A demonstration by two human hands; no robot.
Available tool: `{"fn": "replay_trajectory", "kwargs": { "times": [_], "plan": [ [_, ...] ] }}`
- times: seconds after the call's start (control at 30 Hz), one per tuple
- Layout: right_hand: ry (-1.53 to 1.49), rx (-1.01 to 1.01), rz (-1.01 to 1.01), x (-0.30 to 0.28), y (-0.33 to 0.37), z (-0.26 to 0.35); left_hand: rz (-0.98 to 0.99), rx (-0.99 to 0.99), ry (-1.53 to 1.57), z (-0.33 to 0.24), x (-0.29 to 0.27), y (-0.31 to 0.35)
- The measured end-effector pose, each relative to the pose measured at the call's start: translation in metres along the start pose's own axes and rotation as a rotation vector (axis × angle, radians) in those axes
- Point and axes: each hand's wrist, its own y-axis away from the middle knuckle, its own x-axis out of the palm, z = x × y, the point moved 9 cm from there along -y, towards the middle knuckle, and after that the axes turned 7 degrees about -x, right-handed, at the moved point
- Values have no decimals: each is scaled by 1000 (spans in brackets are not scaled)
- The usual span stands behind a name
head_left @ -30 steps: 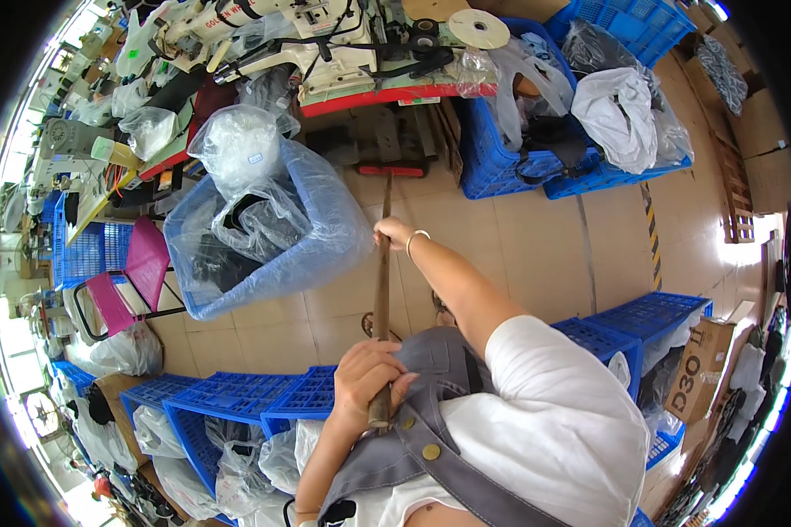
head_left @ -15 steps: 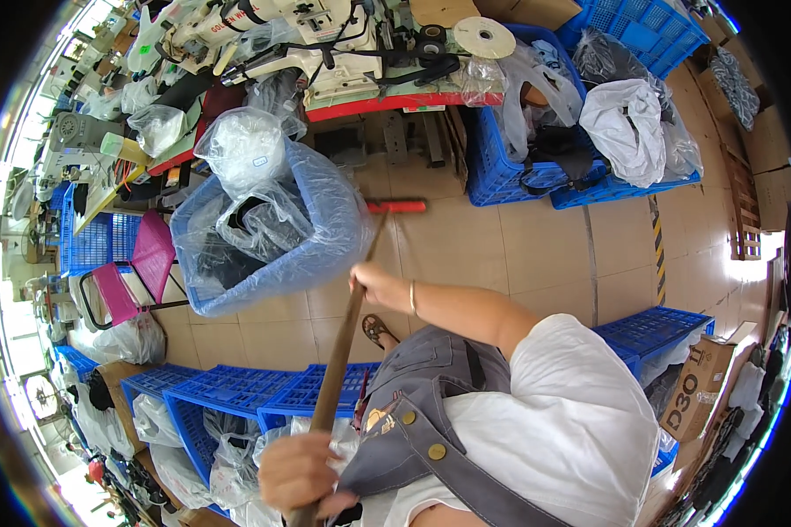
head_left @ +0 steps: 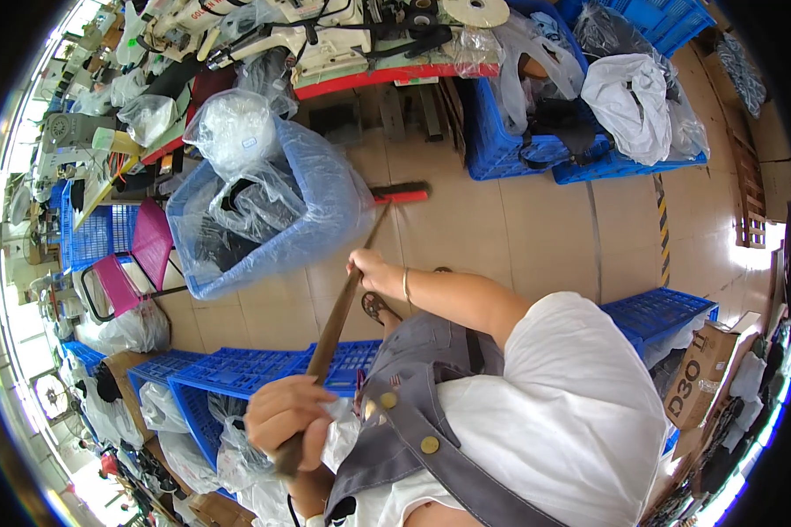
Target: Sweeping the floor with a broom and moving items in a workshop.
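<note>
Sweeping the floor (head_left: 457,235) seems, from the head view, the step in hand; the next stroke would call for clearance from the plastic-covered blue crate (head_left: 268,263). The right hand (head_left: 373,270) clamps its fingers partway along the broom (head_left: 336,325), the left hand (head_left: 290,418) near the upper end; the red broom head (head_left: 406,197) lies beyond, on the floor.

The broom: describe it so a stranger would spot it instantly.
Find the red-edged sewing table at the top, then the plastic-lined blue bin to its lower left. Just right of that bin is the red head of the broom; its long brown handle, gripped by both hands, sets it apart.
</note>
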Motion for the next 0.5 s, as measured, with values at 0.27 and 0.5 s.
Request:
{"fn": "replay_trajectory", "kwargs": {
  "times": [0.27, 0.5],
  "plan": [
    [-277, 209, -158, -36, 132, -52, 74, 272, 384, -55, -56, 18],
    [-837, -167, -161, -118, 156, 56, 287, 313, 703, -25, -3, -26]
  ]
}}
